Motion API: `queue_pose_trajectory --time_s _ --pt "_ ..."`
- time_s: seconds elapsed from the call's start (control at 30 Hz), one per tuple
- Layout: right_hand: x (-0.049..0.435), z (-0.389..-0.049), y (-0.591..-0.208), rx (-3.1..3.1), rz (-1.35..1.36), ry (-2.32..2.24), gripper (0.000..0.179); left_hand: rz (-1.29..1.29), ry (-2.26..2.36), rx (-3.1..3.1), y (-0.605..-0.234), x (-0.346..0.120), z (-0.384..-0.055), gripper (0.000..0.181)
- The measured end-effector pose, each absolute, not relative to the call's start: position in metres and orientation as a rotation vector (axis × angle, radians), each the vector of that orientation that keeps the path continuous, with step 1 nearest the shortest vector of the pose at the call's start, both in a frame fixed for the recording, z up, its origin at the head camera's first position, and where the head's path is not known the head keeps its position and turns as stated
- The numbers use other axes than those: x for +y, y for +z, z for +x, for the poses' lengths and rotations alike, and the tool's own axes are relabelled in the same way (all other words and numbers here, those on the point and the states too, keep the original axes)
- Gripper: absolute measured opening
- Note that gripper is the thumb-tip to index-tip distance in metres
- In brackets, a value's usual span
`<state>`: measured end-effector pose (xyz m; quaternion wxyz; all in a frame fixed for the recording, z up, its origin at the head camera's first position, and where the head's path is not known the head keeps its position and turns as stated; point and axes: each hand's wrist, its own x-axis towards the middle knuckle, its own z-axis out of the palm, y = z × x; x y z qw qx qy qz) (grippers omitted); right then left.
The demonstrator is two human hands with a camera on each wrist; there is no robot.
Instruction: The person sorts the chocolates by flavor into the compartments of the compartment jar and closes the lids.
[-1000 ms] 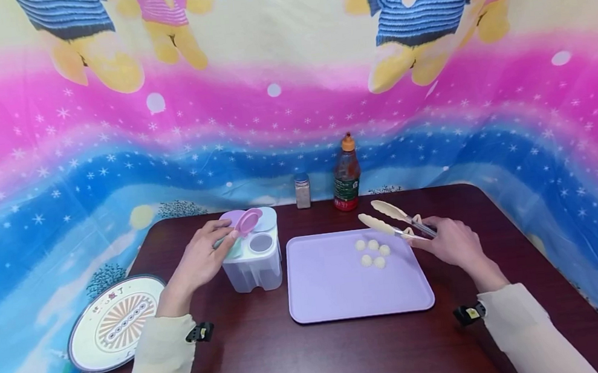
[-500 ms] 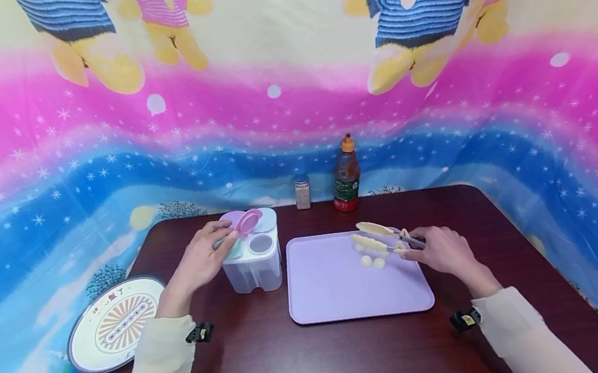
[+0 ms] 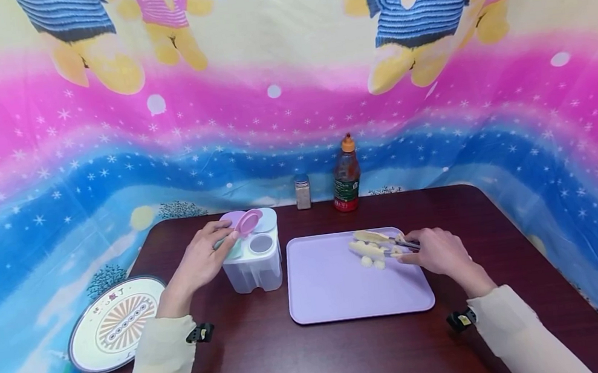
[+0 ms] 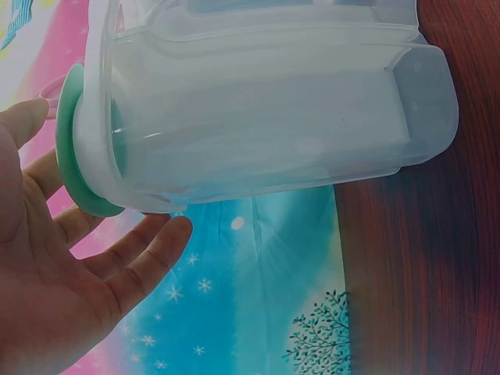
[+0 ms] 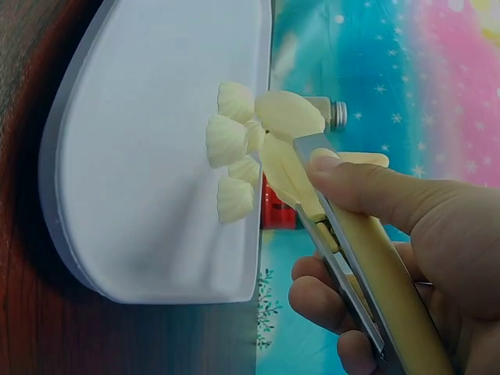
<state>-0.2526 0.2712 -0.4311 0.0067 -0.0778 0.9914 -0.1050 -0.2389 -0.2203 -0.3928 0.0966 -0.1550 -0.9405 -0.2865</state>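
Note:
My left hand (image 3: pixel 202 251) is at the top of a translucent container with round coloured lids (image 3: pixel 255 270), pinching its raised pink lid (image 3: pixel 248 222) between thumb and finger. In front of that lid a round opening (image 3: pixel 260 243) shows. Close by the fingers is a green lid (image 4: pixel 78 144), seen edge-on in the left wrist view. My right hand (image 3: pixel 439 251) grips tongs (image 5: pixel 375 273) with cream tips, which are parted and low over the far right of a lilac tray (image 3: pixel 338 298). Several small cream ridged pieces, like mini dumplings (image 5: pixel 226 141), lie at the tips, partly hidden from above.
Behind the tray stand a red sauce bottle (image 3: pixel 346 181) with an orange cap and a small shaker jar (image 3: pixel 302 192) with a blue top. A patterned plate (image 3: pixel 88 342) lies at the table's left edge. A printed cloth (image 3: pixel 276 128) hangs around the table.
My right hand has moved left and down, bringing the tongs from above the tray's right corner down over the small pieces, their tips closer together. My left hand and the pink lid stay put.

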Motion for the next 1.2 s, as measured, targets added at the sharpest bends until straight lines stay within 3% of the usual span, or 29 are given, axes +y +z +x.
queue_pose_trajectory --time_s 1.2 --pt "0.2684 -0.2614 -0.4350 3.099 -0.289 -0.314 0.058 -0.454 -0.851 -2.784 -0.3929 -0.2205 -0.2395 0.052"
